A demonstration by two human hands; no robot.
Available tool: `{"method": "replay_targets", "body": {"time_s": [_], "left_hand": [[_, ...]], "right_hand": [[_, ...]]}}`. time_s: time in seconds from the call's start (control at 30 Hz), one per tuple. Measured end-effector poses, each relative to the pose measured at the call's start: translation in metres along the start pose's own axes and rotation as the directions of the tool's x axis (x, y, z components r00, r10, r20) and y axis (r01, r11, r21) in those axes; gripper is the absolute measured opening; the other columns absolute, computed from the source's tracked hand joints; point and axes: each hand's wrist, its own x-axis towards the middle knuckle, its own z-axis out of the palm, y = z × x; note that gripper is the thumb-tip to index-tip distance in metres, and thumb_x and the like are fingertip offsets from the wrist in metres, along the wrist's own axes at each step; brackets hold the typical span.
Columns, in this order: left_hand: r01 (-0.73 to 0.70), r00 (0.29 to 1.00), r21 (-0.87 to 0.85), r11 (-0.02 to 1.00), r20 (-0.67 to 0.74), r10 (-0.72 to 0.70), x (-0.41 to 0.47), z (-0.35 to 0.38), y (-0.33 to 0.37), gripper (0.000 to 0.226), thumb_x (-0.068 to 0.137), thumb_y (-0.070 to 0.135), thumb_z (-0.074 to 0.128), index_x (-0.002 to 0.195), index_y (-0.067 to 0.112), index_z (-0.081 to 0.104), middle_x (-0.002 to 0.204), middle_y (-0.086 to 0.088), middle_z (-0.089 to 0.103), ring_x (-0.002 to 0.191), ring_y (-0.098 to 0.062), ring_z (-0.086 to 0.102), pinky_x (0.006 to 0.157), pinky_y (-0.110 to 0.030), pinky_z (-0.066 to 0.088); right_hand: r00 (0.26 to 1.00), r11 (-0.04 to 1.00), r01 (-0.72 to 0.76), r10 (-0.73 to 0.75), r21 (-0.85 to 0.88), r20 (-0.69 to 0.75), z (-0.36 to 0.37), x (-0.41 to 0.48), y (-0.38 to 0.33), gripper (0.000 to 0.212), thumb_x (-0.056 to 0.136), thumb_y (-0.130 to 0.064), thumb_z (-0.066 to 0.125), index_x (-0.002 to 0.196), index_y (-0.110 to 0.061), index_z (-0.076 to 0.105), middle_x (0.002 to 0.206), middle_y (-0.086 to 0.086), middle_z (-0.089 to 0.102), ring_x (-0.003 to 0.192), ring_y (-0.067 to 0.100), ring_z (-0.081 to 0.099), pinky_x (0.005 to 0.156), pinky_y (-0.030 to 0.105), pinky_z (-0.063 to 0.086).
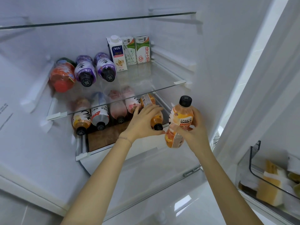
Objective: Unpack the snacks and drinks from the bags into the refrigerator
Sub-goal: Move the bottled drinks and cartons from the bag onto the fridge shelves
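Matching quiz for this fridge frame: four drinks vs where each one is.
Things:
1. red bottle
2. milk carton with red lettering
3. upright orange bottle
4. lying orange bottle

Places:
a. gripped by the left hand, on the lower shelf
b. held in the right hand, in front of the shelves
c. on its side, left end of the middle glass shelf
d. standing at the back of that shelf

Pairs: 1-c, 2-d, 3-b, 4-a
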Motion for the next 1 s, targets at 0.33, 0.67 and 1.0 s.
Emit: {"method": "replay_targets", "body": {"time_s": [0.33, 0.67, 1.0], "left_hand": [[0.236, 0.963, -0.027, 0.971, -0.128, -0.238, 0.01, -0.006, -0.016, 0.09, 0.073, 0.065, 0.07, 0.147, 0.03, 0.034, 0.156, 0.007, 0.034, 0.144, -0.016, 0.027, 0.118, -0.055, -0.004], [0.362, 0.912, -0.011, 0.932, -0.205, -0.356, 0.029, 0.003, -0.026, 0.086, 0.07, 0.069, 0.069, 0.14, 0.027, 0.041, 0.147, 0.005, 0.044, 0.142, -0.02, 0.027, 0.116, -0.056, 0.014], [0.422, 0.871, 0.004, 0.907, -0.28, -0.404, 0.034, 0.01, -0.026, 0.086, 0.069, 0.072, 0.067, 0.135, 0.02, 0.047, 0.14, 0.001, 0.051, 0.136, -0.02, 0.035, 0.116, -0.055, 0.017]], "right_hand": [[0.997, 0.996, 0.075, -0.075, 0.055, 0.0, 0.009, 0.012, -0.012, 0.072, 0.063, -0.027, 0.082, 0.128, -0.024, 0.049, 0.111, -0.02, 0.061, 0.105, 0.004, 0.06, 0.089, 0.028, 0.053], [0.994, 0.992, 0.11, -0.11, 0.067, -0.006, 0.018, 0.02, -0.009, 0.073, 0.068, -0.014, 0.086, 0.128, -0.029, 0.048, 0.115, -0.019, 0.059, 0.108, 0.002, 0.058, 0.093, 0.028, 0.052], [0.987, 0.982, 0.144, -0.134, 0.12, -0.092, 0.022, 0.028, -0.005, 0.073, 0.069, -0.004, 0.083, 0.13, -0.021, 0.047, 0.114, -0.016, 0.06, 0.106, 0.003, 0.06, 0.089, 0.019, 0.05]]}}
